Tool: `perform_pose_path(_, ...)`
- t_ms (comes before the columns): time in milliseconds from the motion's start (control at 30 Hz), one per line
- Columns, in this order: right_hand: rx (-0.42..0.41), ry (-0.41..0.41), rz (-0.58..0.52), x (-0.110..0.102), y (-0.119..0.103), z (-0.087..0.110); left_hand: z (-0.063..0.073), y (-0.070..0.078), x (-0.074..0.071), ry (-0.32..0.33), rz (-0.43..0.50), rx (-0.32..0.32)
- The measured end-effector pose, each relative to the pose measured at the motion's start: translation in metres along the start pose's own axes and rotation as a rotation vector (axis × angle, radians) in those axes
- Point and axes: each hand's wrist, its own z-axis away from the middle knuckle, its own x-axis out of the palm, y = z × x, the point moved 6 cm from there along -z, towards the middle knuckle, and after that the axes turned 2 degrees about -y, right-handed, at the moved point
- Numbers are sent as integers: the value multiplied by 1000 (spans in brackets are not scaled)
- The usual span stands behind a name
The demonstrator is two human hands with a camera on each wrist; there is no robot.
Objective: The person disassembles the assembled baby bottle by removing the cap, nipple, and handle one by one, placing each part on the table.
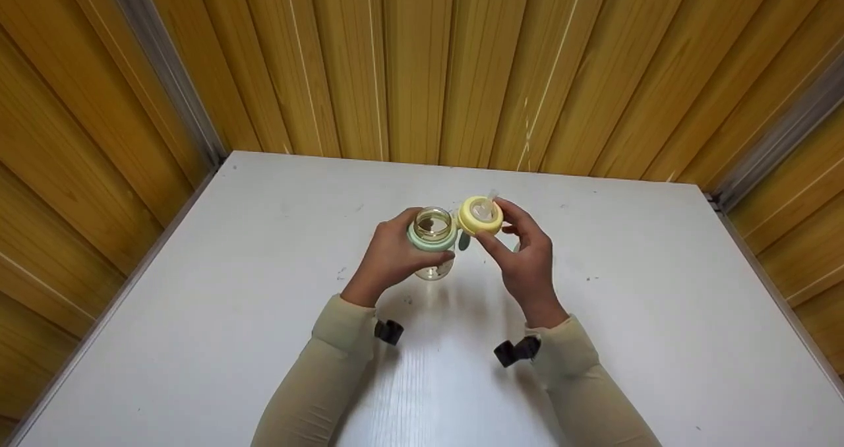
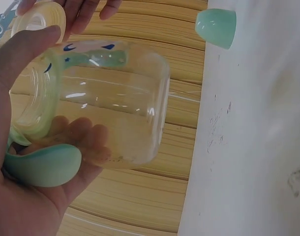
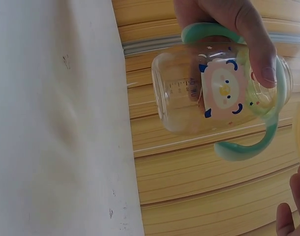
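My left hand [image 1: 394, 249] grips a clear baby bottle [image 3: 182, 105] round its green two-handled collar [image 3: 274, 125]. The bottle's mouth [image 1: 433, 221] is uncovered and faces up; a cartoon animal face and scale marks show on its side. Right beside the mouth, my right hand [image 1: 527, 256] pinches a yellow screw ring [image 1: 471, 223] with a clear teat [image 1: 484, 209] between thumb and fingers. The ring is tilted and apart from the bottle's opening. A green cap [image 2: 216, 28] stands on the table, mostly hidden behind my right hand in the head view.
The white table [image 1: 264, 302] carries small dark scuffs. Wood-patterned panels [image 1: 422, 71] rise behind its far edge and at both sides. A small black camera [image 1: 517, 351] sits at each wrist.
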Motion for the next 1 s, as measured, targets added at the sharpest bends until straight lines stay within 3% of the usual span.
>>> perform_pose_path(433,58,41,79,-2,10,-2,-1,-4,-3,67,-33,-3)
perform_pose_path(1000,148,56,154,-3,28,-3,-3,-7,-5,104,-32,-33)
